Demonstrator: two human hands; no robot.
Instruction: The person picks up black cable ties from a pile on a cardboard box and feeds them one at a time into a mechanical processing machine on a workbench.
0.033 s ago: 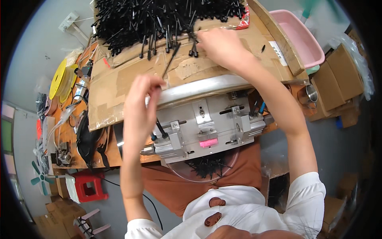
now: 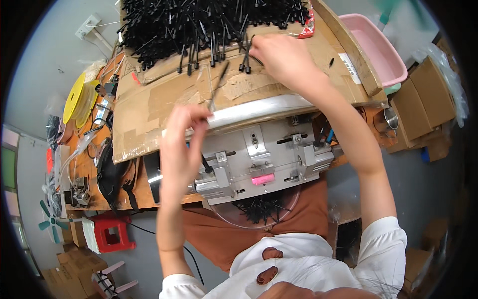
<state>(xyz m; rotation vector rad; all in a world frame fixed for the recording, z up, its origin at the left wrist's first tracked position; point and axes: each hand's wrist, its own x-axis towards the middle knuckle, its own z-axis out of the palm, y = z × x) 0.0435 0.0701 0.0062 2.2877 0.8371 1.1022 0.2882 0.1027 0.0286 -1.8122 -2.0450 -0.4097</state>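
The left hand (image 2: 181, 137) pinches the lower end of a thin black stick (image 2: 219, 83), fingers nearly together, near the left end of the metal fixture (image 2: 284, 164). Beyond, a silvery strip (image 2: 259, 107) lines the front edge of the cardboard (image 2: 149, 119), bare surface behind it. Farther, the right hand (image 2: 281, 52) curls narrowly before the black pile (image 2: 184, 30); I cannot tell whether it grips anything.
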